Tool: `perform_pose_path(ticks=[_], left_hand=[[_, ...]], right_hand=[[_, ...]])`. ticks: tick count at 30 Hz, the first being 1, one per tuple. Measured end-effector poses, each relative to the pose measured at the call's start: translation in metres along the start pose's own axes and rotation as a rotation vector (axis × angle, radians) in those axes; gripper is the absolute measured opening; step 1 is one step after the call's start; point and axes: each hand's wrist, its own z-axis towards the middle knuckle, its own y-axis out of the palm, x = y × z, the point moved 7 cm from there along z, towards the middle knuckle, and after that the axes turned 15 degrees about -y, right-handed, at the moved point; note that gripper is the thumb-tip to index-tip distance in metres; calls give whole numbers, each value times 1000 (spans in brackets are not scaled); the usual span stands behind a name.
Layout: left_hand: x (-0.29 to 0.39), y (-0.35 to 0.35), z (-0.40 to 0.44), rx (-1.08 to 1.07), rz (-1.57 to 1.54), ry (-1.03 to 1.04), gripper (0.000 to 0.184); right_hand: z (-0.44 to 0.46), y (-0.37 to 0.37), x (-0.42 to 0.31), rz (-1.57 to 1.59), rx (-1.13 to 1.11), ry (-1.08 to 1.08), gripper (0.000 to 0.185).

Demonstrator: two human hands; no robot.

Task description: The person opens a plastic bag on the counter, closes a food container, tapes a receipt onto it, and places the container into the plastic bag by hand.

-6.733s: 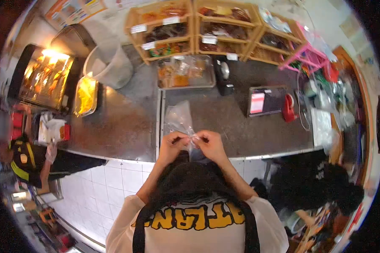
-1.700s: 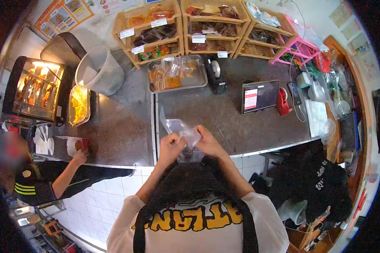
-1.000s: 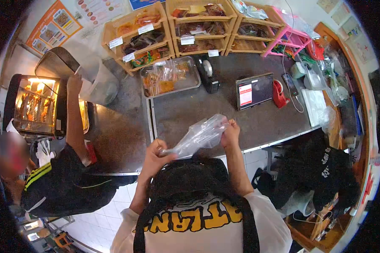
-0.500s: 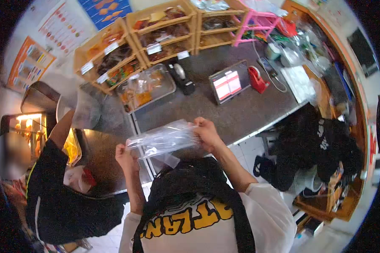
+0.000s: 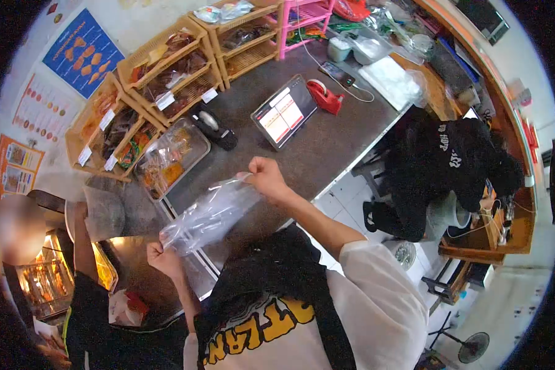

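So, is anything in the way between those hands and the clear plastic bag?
Nothing visible: the left hand and right hand both grip the clear plastic bag, near opposite ends, with it spread between them over the counter. The metal tray lies beyond the bag, not between it and either hand.

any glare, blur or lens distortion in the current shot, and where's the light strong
Head view: fisheye bending, with black corners around the picture; head view: white glare streaks on the clear plastic bag between left hand and right hand; head view: warm glow in the display case, and a bright tablet screen; head view: a blurred patch over the co-worker's head.
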Motion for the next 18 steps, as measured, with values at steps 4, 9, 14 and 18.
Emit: perform_pose_path(ticks=[4, 9, 14, 18], left_hand=[[-32, -6, 13, 33, -151, -69, 33], [-22, 27, -17, -108, 115, 164, 21], [42, 68, -63, -207, 487, 538, 25], [20, 63, -41, -309, 141, 210, 12]], right_hand=[[-1, 14, -20, 85, 148, -69, 36], [-5, 26, -39, -94, -23, -227, 28], [-36, 73, -43, -114, -294, -299, 24], [-38, 64, -44, -232, -311, -307, 22]])
